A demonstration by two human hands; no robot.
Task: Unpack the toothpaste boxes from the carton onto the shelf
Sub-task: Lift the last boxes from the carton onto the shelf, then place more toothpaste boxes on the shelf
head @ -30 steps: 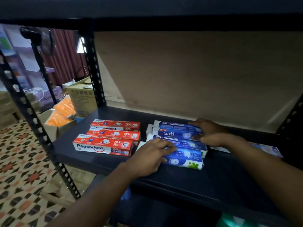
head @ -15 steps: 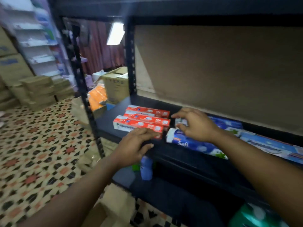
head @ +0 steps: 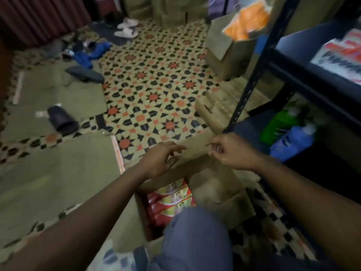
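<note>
An open brown carton [head: 213, 184] stands on the floor between my knees, with red toothpaste boxes [head: 170, 200] stacked inside at its left. Both hands hover over its far flap. My left hand [head: 160, 159] hangs with loosely curled fingers and holds nothing. My right hand [head: 228, 151] is beside it, fingers half curled, also holding nothing. The dark shelf [head: 304, 75] is at the upper right, and red-and-white toothpaste boxes [head: 341, 55] lie on it, blurred.
Flattened cardboard [head: 54, 173] covers the patterned floor at left, with a black cylinder [head: 62, 119] lying on it. A box of orange packs [head: 244, 22] stands beyond the shelf post [head: 252, 79]. Green and blue bottles [head: 289, 133] sit under the shelf. My knee [head: 195, 237] is below.
My view swung down from the shelf to the floor. Both hands left the toothpaste boxes on the shelf and came down over the open carton.
</note>
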